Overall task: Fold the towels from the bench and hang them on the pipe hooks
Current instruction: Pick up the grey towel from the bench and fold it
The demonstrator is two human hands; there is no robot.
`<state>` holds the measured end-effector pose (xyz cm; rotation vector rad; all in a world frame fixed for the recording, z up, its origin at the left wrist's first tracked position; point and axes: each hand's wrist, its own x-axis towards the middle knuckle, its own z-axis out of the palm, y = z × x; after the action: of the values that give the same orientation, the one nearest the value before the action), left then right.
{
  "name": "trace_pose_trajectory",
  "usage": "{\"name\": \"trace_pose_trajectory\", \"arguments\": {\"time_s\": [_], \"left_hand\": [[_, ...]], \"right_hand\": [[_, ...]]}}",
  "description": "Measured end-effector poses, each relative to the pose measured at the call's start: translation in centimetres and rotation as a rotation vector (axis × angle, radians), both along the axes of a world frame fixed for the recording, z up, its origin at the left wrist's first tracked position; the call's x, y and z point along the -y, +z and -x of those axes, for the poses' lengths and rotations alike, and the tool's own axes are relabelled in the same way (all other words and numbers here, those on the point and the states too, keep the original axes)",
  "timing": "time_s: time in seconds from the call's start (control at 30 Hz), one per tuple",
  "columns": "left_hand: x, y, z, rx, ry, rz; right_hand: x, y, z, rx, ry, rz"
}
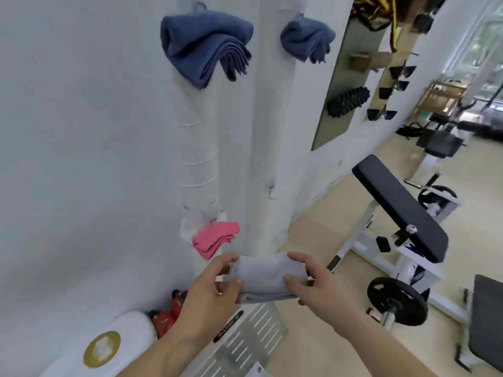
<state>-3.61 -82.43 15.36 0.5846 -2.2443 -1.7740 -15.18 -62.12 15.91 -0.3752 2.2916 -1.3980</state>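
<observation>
pink towel (216,238) beside white pipe (262,159)

White wall pipes (261,145), centre frame, carry a folded blue towel (204,47) at top, a second blue towel (307,39) right of it (smaller in frame), and a pink towel (215,239) lower down.

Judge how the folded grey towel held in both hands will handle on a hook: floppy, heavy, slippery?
Probably floppy: the grey towel bends between the left hand and right hand. Likely light, as finger pinches carry it. It should drape like the blue towel hung above.
</observation>
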Motion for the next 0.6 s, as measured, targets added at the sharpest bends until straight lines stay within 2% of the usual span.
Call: {"name": "trace_pose_trajectory", "arguments": {"time_s": [0.27, 0.43, 0.6], "left_hand": [[3.3, 1.9, 11.9, -0.005, -0.115, 0.112], [4.8, 2.7, 19.7, 0.046, -0.110, 0.145], [4.1, 0.7, 27.7, 0.121, -0.046, 0.163]], "right_hand": [[3.0, 1.2, 8.8, -0.048, -0.190, 0.032], [4.3, 2.0, 17.4, -0.062, -0.123, 0.024], [5.3, 0.1, 27.0, -0.070, -0.084, 0.027]]}}
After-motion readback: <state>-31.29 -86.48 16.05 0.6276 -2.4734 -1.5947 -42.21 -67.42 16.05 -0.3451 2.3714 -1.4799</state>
